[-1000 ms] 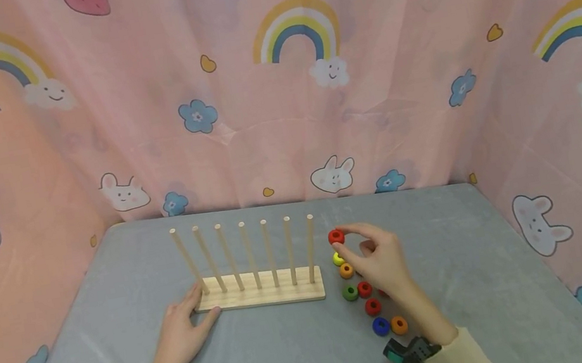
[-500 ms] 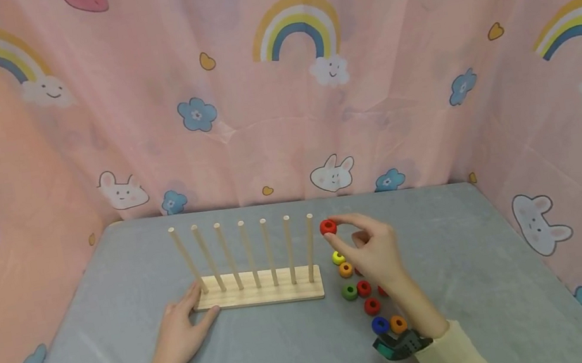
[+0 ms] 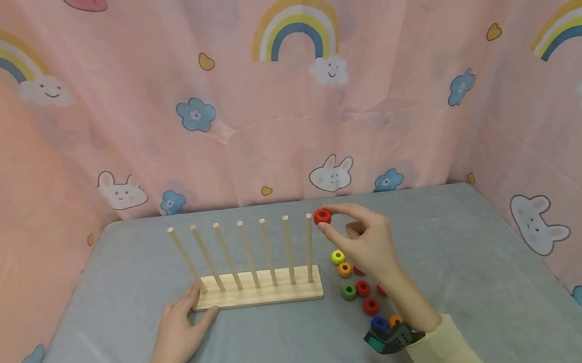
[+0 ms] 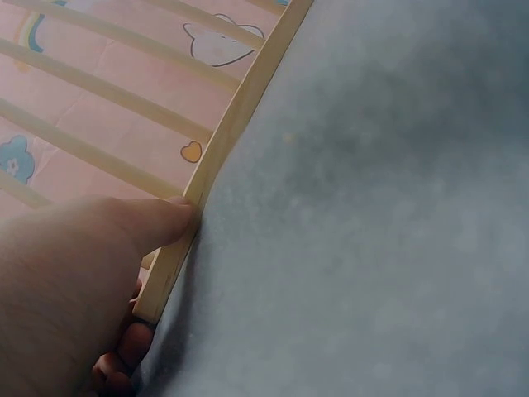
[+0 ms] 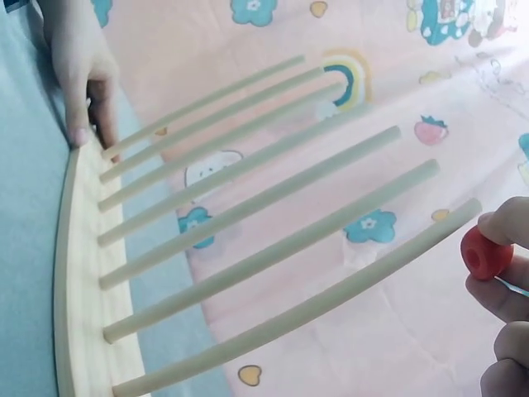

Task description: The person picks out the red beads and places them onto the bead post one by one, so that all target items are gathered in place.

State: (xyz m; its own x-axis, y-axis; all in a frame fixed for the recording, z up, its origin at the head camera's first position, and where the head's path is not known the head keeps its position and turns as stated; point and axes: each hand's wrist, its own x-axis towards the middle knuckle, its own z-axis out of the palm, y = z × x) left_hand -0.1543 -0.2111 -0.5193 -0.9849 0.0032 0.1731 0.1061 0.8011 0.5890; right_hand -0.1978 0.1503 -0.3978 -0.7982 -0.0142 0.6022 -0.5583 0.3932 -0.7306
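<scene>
- Seven slim, round, pale wooden pegs rise in one row from one long, rectangular, pale wooden base; no bead is on any of them.
- One glossy red bead with a round hole is pinched between thumb and finger of the right hand, raised just beside the top of the rightmost peg.
- Nine more holed beads show on the table, right of the base: one yellow bead at the far end, two orange beads, one green bead, four loose red beads and one blue bead at the near end.
- The left hand grips the base's left end, thumb along the near edge.
- Grey cloth covers the table; a pink printed curtain hangs on the far side, left and right.
- Two dark wrist-worn devices sit beside cream sleeves; the right one stands in front of the nearest beads.
- The right hand and forearm partly hide two loose red beads; the blue bead and nearer orange bead are part-covered too.
- Both sleeves are cut off below.
- Whether the held bead touches the peg cannot be told.
</scene>
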